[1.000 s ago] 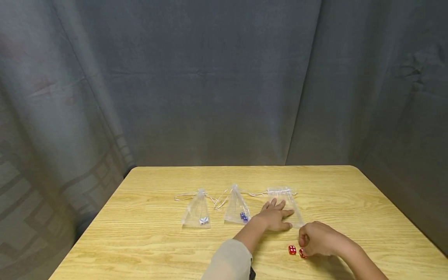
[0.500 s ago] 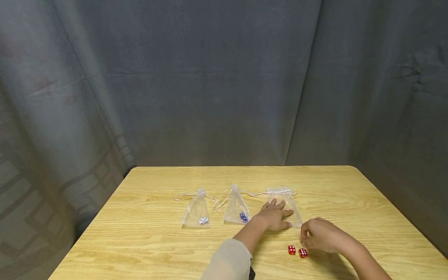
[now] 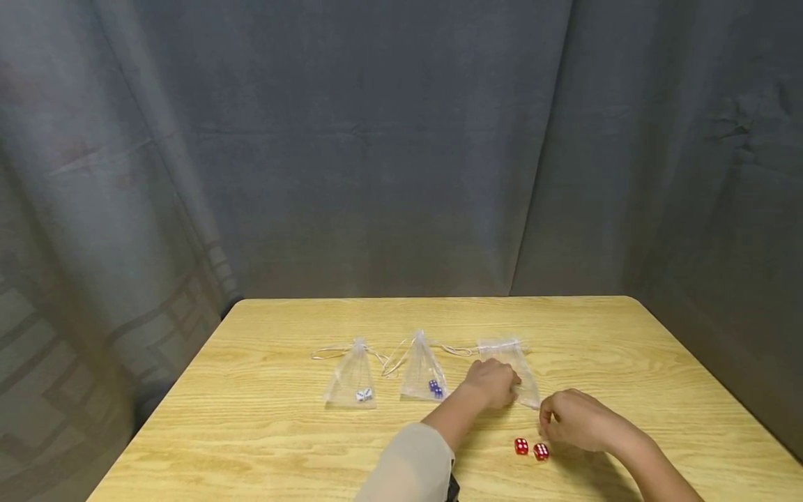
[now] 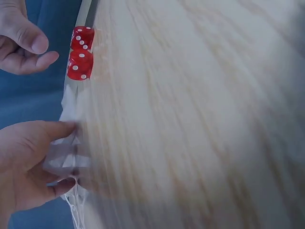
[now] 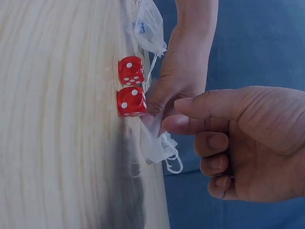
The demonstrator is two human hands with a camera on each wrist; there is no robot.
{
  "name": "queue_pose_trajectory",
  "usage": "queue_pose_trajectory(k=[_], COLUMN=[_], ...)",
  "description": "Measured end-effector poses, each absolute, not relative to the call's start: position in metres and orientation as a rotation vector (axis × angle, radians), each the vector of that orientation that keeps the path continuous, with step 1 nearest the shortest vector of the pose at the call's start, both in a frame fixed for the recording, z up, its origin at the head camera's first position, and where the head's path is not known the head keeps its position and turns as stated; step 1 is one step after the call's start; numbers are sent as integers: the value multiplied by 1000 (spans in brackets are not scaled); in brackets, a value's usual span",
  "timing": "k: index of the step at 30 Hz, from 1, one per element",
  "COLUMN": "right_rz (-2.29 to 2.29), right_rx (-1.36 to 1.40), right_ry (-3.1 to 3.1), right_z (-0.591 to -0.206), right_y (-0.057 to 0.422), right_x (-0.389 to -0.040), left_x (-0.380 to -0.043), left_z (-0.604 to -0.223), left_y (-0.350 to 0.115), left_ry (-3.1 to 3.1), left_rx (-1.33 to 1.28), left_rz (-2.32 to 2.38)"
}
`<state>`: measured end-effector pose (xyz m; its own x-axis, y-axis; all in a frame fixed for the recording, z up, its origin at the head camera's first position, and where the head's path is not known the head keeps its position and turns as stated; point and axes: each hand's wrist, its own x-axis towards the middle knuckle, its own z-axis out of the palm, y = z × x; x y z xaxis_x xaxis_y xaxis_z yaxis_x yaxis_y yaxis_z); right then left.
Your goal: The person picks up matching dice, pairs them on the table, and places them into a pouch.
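My left hand (image 3: 491, 385) is on a sheer white drawstring bag (image 3: 529, 388), its fingers curled in and gathering the fabric. In the left wrist view, the bag's mesh (image 4: 69, 155) lies between thumb and fingers. Two red dice with white pips, the left die (image 3: 521, 446) and the right die (image 3: 541, 452), sit side by side on the table in front of the bag. My right hand (image 3: 577, 420) hovers just beside the right die, fingers loosely curled. Its thumb and forefinger (image 5: 183, 125) are a little apart with nothing between them.
Left of my left hand lie two more sheer drawstring bags: one bag (image 3: 422, 362) with blue dice (image 3: 436, 389), another bag (image 3: 351, 380) with white dice (image 3: 364, 395). Their thin cords (image 3: 389, 366) trail across the wooden table (image 3: 263, 432). Grey curtains (image 3: 376, 153) hang behind.
My right hand has drawn slightly away from the right red die, letting it show fully. My left hand's fingers, spread flat on the bag before, have now curled in on it.
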<state>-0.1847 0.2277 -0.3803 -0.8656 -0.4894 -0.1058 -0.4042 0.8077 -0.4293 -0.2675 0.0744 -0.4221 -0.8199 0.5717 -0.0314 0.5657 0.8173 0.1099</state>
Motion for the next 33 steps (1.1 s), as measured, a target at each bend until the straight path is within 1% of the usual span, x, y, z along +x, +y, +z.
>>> queue_pose_trajectory(k=[9,19,28,33], right_rz=[-588,-628,-646,-663], right_rx=[-651,-642,-546,-496], right_ry=[2790,2814,2949,3102], right_z=[-380,-381,-376,-375], right_y=[226,226,225,221], right_x=[-186,-186,-190,-191], left_x=[-272,-266,-251,-239], left_z=[-423,-410,-388,-374], left_y=[72,67,54,46], left_ry=[3168,3478,3552,3551], left_rx=[1028,1336,1680,1819], left_rz=[189,494,436,466])
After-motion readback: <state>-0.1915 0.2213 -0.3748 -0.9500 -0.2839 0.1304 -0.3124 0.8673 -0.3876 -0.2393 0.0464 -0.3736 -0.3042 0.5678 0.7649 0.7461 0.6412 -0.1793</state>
